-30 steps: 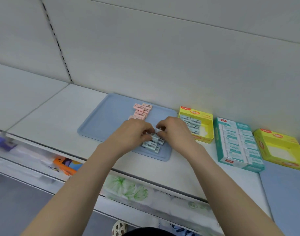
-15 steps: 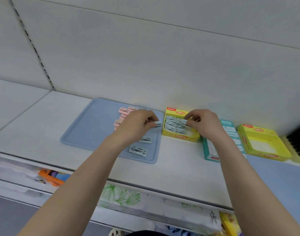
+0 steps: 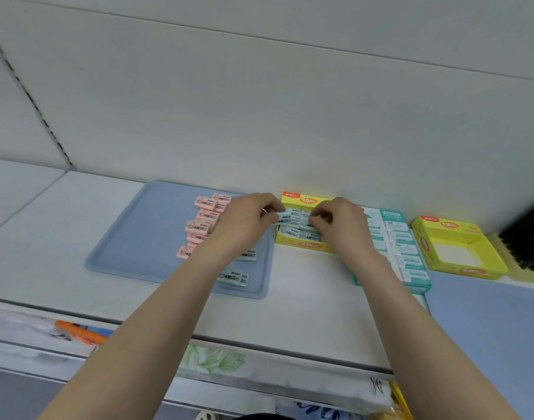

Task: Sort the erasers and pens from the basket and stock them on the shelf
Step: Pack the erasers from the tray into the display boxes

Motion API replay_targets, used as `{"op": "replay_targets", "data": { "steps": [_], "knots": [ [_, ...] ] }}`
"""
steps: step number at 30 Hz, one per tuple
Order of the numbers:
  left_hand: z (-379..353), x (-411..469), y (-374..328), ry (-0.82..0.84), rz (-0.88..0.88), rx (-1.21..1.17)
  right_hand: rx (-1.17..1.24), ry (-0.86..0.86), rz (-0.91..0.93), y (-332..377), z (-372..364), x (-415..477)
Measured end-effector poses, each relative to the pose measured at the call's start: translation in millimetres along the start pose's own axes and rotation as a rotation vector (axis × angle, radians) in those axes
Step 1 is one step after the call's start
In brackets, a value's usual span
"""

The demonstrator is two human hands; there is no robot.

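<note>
One pale blue 4B eraser (image 3: 284, 218) pinched in left hand (image 3: 247, 221) fingertips, over the left edge of a yellow display box (image 3: 302, 245) part-filled with the same erasers. Right hand (image 3: 338, 228) fingers curl down into that box; grip hidden, cannot tell. Left forearm covers part of blue tray (image 3: 138, 237): pink erasers (image 3: 205, 218) in rows, two loose pale blue erasers (image 3: 233, 276) near right. Teal eraser box (image 3: 411, 259) partly behind right wrist, second yellow box (image 3: 459, 269) beyond, all on white shelf (image 3: 305, 316).
</note>
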State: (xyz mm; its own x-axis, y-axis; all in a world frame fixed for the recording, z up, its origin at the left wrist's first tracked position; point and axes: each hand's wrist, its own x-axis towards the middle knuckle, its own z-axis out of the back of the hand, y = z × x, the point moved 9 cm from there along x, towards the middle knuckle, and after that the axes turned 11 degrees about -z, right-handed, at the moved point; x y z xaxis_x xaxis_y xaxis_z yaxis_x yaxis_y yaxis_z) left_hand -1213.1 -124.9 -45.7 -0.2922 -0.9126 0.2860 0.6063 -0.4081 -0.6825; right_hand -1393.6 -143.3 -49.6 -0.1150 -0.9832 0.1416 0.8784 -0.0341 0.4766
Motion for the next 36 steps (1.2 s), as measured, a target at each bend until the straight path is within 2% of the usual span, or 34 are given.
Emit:
{"op": "replay_targets", "data": {
  "steps": [2,4,6,8,10,13,15,19,27,36],
  "knots": [
    [-3,4,-5,-0.003,-0.008,-0.043,0.166,-0.011,-0.004,2,10,-3],
    [-7,11,-11,-0.005,-0.013,-0.084,0.444,0.159,-0.041,6,8,-7],
    [-12,17,-17,-0.001,-0.025,-0.116,0.556,0.268,-0.054,7,6,-10],
    [-15,18,-20,0.008,-0.044,-0.097,0.514,0.235,-0.088,-4,12,-7],
    [-17,16,-18,0.047,-0.071,0.048,0.418,0.217,-0.135,-18,17,-6],
    [-28,11,-14,0.186,-0.118,0.235,0.239,0.287,-0.14,-25,12,-11],
    [-32,9,-13,0.225,-0.146,0.277,0.193,0.281,-0.122,-21,11,-11],
    [-36,7,-12,0.244,-0.175,0.313,0.01,0.26,-0.075,-10,5,-10],
    [-34,7,-11,0.22,-0.199,0.318,-0.083,0.322,-0.005,7,-3,-7],
    [-28,4,-12,0.207,-0.178,0.254,-0.123,0.195,0.031,10,-4,-10]
  ]
}}
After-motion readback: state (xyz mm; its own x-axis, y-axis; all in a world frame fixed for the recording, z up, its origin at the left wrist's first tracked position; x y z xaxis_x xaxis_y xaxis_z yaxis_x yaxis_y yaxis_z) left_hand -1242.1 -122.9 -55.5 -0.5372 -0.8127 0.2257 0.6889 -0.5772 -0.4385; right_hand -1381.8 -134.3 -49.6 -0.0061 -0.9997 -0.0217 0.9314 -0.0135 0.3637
